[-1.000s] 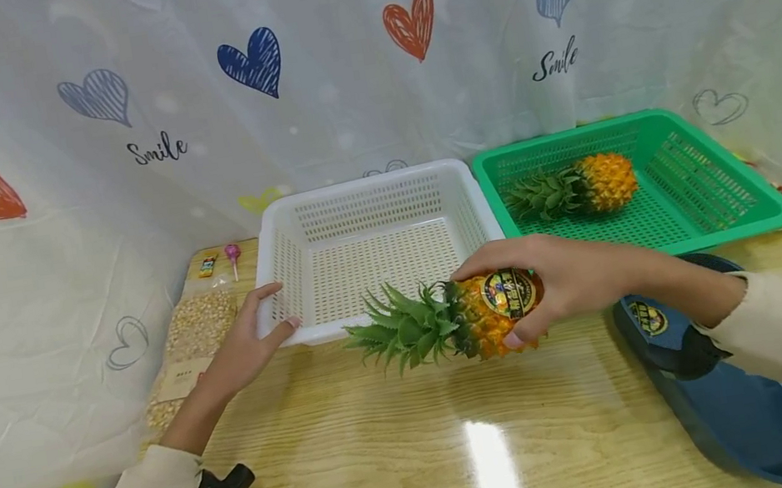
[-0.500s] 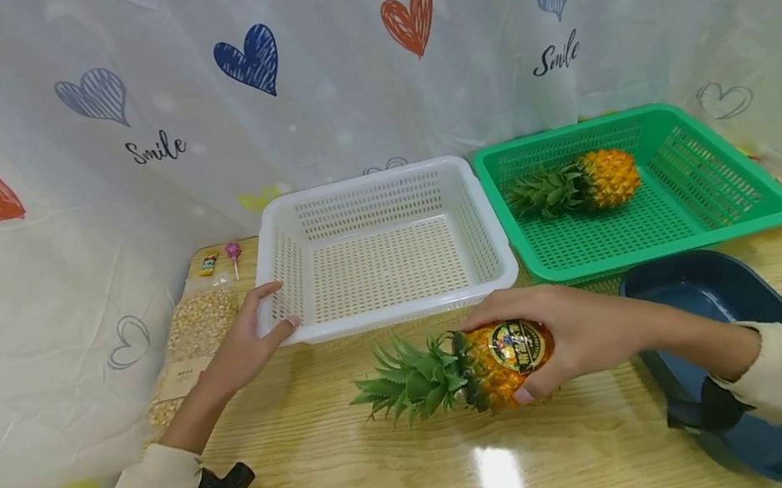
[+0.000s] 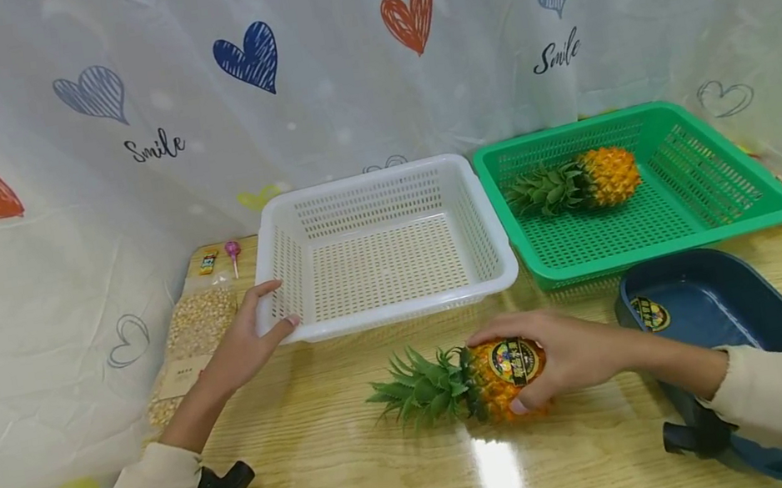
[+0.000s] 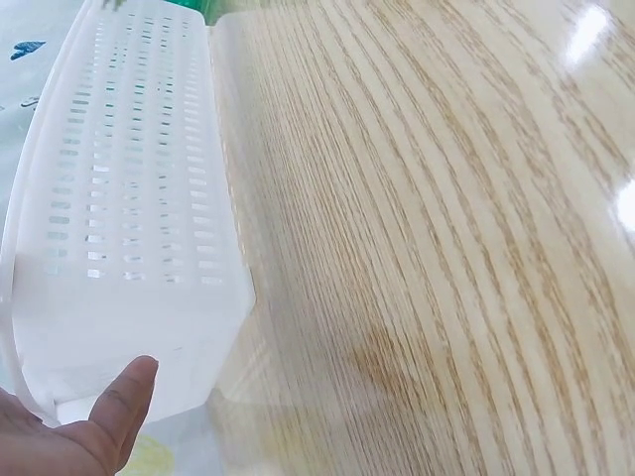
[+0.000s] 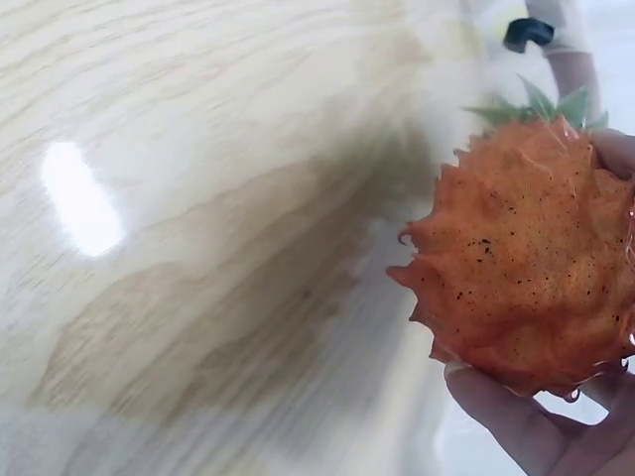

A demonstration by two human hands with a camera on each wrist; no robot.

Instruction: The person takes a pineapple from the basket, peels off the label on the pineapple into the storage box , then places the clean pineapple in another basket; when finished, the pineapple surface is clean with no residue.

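Pineapples come to two. One pineapple (image 3: 480,385) is in the right hand (image 3: 570,354), in front of the white basket (image 3: 386,315), near the middle of the desk (image 3: 351,486); that grip is clamped round its fat orange end, with the green leaves pointing left. It is on its side, and I cannot tell if it touches the desk. One round label (image 3: 517,361) sits on it. The other pineapple (image 3: 586,181) lies in the green basket (image 3: 636,256), leaves pointing left too. There are two baskets: the white one near the back edge of the desk, and the green one right next to it, by the back right corner. The left hand (image 3: 247,346) has its grip on the front left corner of the white basket, thumb and finger on the rim. One dark blue tub (image 3: 734,302) is by the right edge. One bag of corn (image 3: 201,319) lies along the left edge. One lollipop (image 3: 233,251) and one small candy (image 3: 208,264) are at the back left corner.
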